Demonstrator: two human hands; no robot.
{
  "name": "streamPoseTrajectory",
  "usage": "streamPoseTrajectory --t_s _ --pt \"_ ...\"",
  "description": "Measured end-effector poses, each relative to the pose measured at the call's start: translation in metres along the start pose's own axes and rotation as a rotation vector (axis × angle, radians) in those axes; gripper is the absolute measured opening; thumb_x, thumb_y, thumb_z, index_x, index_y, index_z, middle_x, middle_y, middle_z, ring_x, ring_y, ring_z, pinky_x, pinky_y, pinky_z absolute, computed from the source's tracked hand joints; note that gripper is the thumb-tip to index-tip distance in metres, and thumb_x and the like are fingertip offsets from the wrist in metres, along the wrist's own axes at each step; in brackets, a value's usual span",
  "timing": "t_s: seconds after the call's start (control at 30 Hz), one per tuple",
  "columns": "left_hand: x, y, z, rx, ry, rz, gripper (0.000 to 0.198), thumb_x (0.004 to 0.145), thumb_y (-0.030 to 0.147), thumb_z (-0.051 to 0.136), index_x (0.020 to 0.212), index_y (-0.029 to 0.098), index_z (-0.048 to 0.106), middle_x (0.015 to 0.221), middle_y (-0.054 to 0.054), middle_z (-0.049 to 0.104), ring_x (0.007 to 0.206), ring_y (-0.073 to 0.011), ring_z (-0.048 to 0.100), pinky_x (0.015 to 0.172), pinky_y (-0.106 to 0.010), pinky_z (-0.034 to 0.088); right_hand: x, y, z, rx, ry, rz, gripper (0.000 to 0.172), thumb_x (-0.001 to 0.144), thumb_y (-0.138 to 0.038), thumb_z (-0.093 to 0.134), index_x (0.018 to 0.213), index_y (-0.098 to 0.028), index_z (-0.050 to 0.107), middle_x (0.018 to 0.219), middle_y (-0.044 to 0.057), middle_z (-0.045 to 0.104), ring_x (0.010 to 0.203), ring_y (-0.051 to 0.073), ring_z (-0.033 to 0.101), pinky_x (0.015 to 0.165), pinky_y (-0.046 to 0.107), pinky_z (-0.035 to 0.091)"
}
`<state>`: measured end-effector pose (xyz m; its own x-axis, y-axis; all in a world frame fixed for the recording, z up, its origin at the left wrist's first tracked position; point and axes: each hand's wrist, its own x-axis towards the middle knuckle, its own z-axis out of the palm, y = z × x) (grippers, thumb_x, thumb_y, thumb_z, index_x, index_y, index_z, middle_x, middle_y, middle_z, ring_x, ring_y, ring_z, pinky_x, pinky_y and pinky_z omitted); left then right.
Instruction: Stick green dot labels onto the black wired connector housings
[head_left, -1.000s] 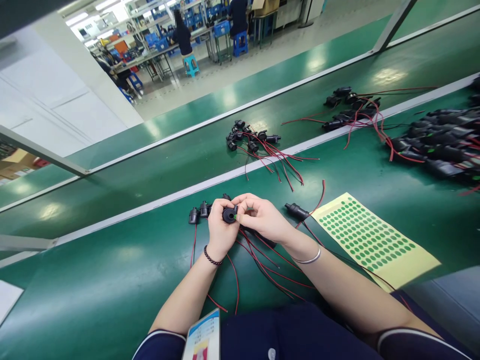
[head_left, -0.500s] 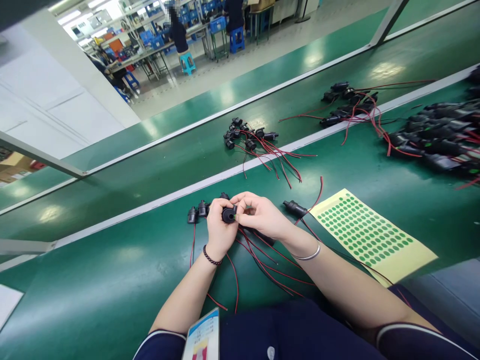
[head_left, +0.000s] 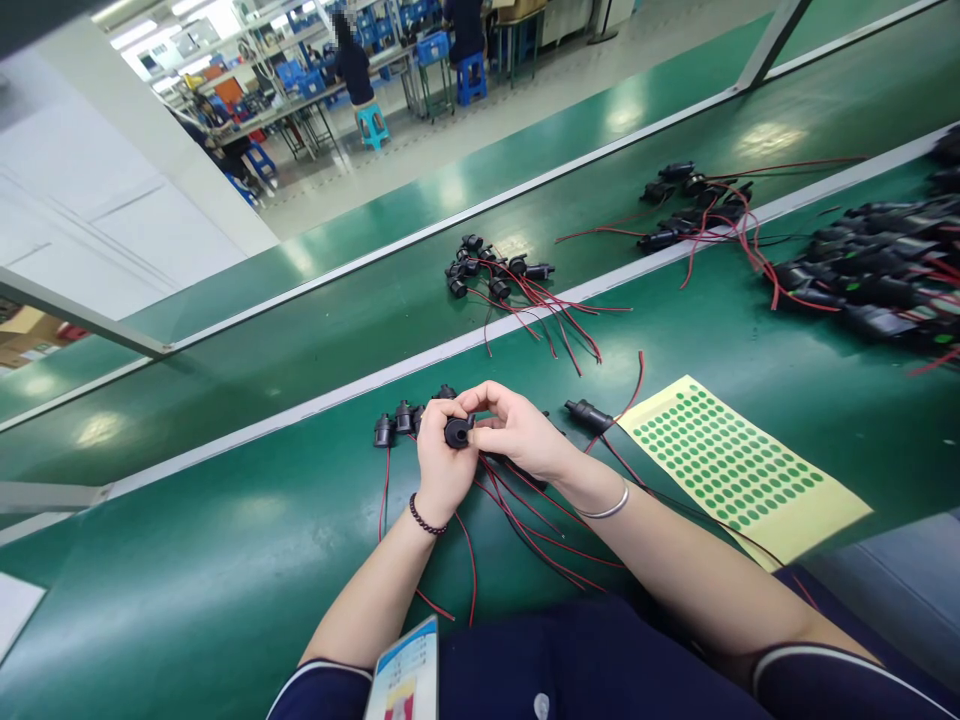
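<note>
Left hand (head_left: 442,460) closes around a black cylindrical part (head_left: 456,433) above the green bench (head_left: 225,560), its round end facing the wearer; right hand (head_left: 521,430) has thumb and fingers bent in at the part's right side, though whether they pinch it cannot be told. Both hands partly block the view of black parts (head_left: 383,431) behind them, with red wires (head_left: 517,525) trailing below. To the right, a loose black part (head_left: 590,416) lies near the green-dot sheet (head_left: 795,540), whose lower-left edge a dark wire crosses.
</note>
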<state>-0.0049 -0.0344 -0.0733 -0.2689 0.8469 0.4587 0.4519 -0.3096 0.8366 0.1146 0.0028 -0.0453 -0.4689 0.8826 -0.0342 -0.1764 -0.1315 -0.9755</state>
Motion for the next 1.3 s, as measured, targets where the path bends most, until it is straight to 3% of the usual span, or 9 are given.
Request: streamPoseTrajectory --t_s 0.2,0.7,1.07,1.3 --pt "0.0 0.002 -0.001 -0.035 0.007 -0.005 0.018 0.068 0.01 0.059 0.076 0.022 0.049 0.077 0.002 0.055 0.074 -0.015 0.054 0.074 -0.029 0.043 -0.001 0.001 0.003 0.052 0.018 0.001 0.023 0.06 -0.015 0.063 0.082 -0.019 0.059 0.089 0.001 0.064 0.08 0.014 0.061 0.073 0.03 0.052" --pt "-0.004 0.003 0.004 -0.129 0.128 -0.029 0.018 0.07 0.01 0.06 0.077 0.022 0.048 0.079 0.003 0.054 0.075 -0.0135 0.055 0.073 -0.029 0.044 -0.011 0.011 0.018 0.101 0.03 -0.083 0.029 0.065 -0.015 0.061 0.093 -0.022 0.055 0.109 0.004 0.06 0.095 0.018 0.059 0.083 0.035 0.05" --pt "-0.003 0.001 0.004 -0.153 0.133 0.018 0.019 0.07 0.009 0.06 0.077 0.021 0.048 0.079 0.003 0.054 0.077 -0.0134 0.055 0.076 -0.029 0.045 -0.008 0.012 0.017 0.248 0.017 -0.079 0.023 0.063 -0.013 0.061 0.083 -0.023 0.056 0.104 0.001 0.058 0.098 0.017 0.057 0.083 0.034 0.048" --pt "-0.004 0.004 0.003 -0.192 0.12 -0.049 0.019 0.069 0.01 0.062 0.077 0.021 0.049 0.08 0.002 0.055 0.077 -0.0136 0.056 0.074 -0.029 0.046 -0.007 0.01 0.016 0.283 0.005 -0.076 0.02 0.064 -0.013 0.065 0.081 -0.023 0.06 0.101 0.001 0.06 0.096 0.017 0.058 0.084 0.034 0.048"
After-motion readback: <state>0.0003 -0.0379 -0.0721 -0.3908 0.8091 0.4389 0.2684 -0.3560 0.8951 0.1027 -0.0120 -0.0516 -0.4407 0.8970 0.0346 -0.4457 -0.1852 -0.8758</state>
